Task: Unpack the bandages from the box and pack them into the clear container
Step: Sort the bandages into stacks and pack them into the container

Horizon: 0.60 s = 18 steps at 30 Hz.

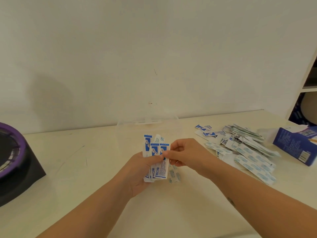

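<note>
In the middle of the frame, the left hand (142, 170) holds a bunch of bandages (157, 157). Its fingers curl under the bunch and its thumb lies on top. The right hand (185, 153) pinches the right edge of the same bunch with its thumb and fingers.

The bandages stand up like a fan, and their tops do not line up. Each one is in a thin paper wrapper. They look very light and bendy, and smooth enough to slide over each other. A soft squeeze across the flat sides, near the middle of the bunch, should keep them together. A grip on one end may let some slip out.

A few loose bandages (175, 176) lie just under the hands. The clear container (147, 121) is hard to see. Its far edge shows faintly behind the hands. I cannot tell if the loose ones are inside it.

At middle right, a big pile of bandages (243, 148) lies on the table (68, 169). The blue box (295, 146) sits past the pile, at the right edge of the frame.
</note>
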Motion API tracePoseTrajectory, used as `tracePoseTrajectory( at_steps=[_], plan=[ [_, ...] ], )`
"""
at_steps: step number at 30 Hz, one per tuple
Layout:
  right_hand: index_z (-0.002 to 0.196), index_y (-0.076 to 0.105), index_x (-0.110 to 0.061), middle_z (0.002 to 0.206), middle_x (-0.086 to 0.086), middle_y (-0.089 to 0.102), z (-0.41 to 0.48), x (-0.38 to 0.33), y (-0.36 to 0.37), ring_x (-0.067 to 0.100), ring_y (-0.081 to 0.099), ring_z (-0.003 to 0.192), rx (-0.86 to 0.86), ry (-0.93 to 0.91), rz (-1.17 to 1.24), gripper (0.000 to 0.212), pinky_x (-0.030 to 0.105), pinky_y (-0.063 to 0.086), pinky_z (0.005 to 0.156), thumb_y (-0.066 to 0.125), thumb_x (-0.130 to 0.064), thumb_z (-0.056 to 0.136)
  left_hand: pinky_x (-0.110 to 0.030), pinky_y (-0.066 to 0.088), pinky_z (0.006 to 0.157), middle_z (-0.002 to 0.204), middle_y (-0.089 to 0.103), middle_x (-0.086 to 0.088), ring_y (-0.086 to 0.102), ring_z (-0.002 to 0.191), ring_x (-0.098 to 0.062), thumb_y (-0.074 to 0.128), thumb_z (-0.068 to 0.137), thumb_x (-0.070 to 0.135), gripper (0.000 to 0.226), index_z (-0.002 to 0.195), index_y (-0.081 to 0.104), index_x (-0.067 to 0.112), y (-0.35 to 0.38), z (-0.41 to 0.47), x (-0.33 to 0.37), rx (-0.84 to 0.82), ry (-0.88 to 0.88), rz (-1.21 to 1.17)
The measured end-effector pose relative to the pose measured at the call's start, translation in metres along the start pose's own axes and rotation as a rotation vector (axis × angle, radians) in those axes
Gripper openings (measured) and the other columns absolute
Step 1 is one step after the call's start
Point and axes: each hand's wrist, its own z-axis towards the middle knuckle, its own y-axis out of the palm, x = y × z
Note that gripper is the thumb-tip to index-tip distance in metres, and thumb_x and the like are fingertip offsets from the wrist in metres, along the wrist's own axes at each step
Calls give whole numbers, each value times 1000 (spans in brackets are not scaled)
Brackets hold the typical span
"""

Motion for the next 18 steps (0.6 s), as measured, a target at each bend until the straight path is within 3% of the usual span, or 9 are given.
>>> tracePoseTrajectory(
  at_steps=[4, 9, 14, 18],
  plan=[
    [77, 59, -14, 77, 3, 69, 3, 4, -5, 6, 58, 58, 60, 69, 63, 15, 18, 48, 57, 72, -22, 80, -33, 56, 55, 94, 71, -16, 68, 77, -27, 51, 94, 9, 20, 110, 62, 6, 0, 0, 2, -17, -46, -52],
    [86, 63, -11, 84, 5, 70, -1, 8, -12, 9, 56, 63, 2, 102, 199, 13, 21, 47, 63, 72, -19, 80, -35, 58, 62, 97, 73, -14, 70, 80, -27, 58, 89, 10, 20, 108, 65, 8, 0, 0, -3, -22, 44, 39],
    [89, 66, -10, 80, 0, 70, -2, 10, -5, 7, 57, 63, -51, 93, 207, 13, 19, 46, 61, 68, -22, 85, -31, 56, 53, 84, 75, -9, 72, 70, -23, 62, 86, 10, 15, 100, 66, 13, 1, -2, -4, 23, 92, 78],
    [82, 64, -11, 84, 4, 70, 0, 10, -6, 8, 56, 63, 19, 94, 246, 11, 19, 45, 59, 66, -21, 86, -33, 55, 57, 91, 74, -12, 71, 74, -25, 55, 92, 12, 17, 105, 66, 10, 1, -3, -1, 11, 62, 81]
  ],
)
